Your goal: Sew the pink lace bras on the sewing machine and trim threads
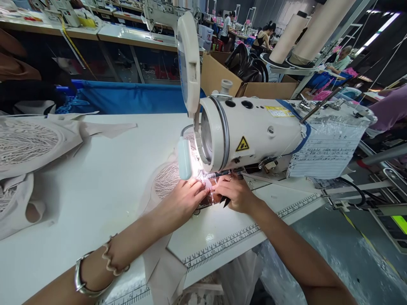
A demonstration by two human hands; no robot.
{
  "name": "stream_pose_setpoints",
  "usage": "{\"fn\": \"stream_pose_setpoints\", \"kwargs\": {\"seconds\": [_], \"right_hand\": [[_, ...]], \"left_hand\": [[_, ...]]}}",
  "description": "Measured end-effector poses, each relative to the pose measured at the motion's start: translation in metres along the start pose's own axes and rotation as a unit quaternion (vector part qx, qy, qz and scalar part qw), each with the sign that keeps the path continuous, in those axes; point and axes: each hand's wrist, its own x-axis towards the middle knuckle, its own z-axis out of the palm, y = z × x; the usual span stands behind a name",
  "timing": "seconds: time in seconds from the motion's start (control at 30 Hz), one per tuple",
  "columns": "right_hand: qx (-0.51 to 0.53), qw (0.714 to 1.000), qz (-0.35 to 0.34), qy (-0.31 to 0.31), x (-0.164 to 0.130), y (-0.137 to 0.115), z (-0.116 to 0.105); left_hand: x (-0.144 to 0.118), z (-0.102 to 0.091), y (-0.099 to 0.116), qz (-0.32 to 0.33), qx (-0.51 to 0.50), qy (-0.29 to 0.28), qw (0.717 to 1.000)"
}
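Note:
A white sewing machine [254,131] stands over the work, its lamp shining on the stitching area. Beneath its head lies a pale beige fabric piece [165,180] with a stringy patterned panel. My left hand [186,198] has its fingers closed on the fabric's edge close to the needle area. My right hand [235,194] is just right of it, fingertips pinched together at the lit spot. A small black tool with pointed tips [225,201] pokes out below the right hand's curled fingers. The needle and the fingertips' exact hold are lost in the glare.
More beige patterned pieces [28,144] lie at the table's left. Ruler tape [235,237] runs along the front edge, with plastic bags [244,271] below. Behind stand a cardboard box [219,76], a blue cloth bin [133,97] and thread cones [289,36]. Other people work farther back.

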Motion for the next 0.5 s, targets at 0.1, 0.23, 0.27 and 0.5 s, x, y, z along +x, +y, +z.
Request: {"fn": "stream_pose_setpoints", "kwargs": {"seconds": [0.1, 0.23, 0.27, 0.5], "right_hand": [[0.013, 1.0, 0.008, 0.008, 0.0, 0.001, 0.002], [0.021, 1.0, 0.0, 0.017, 0.004, 0.003, 0.002], [0.019, 1.0, -0.002, 0.018, 0.005, 0.003, 0.002], [-0.009, 1.0, 0.027, -0.005, 0.006, 0.0, 0.0]], "left_hand": [[0.0, 0.001, -0.004, -0.018, -0.015, 0.005, 1.0], [0.002, 0.001, -0.011, -0.024, -0.033, 0.005, 0.999], [0.003, 0.0, -0.013, -0.024, -0.034, 0.006, 0.999], [0.004, -0.002, -0.025, -0.049, -0.026, 0.016, 0.998]]}}
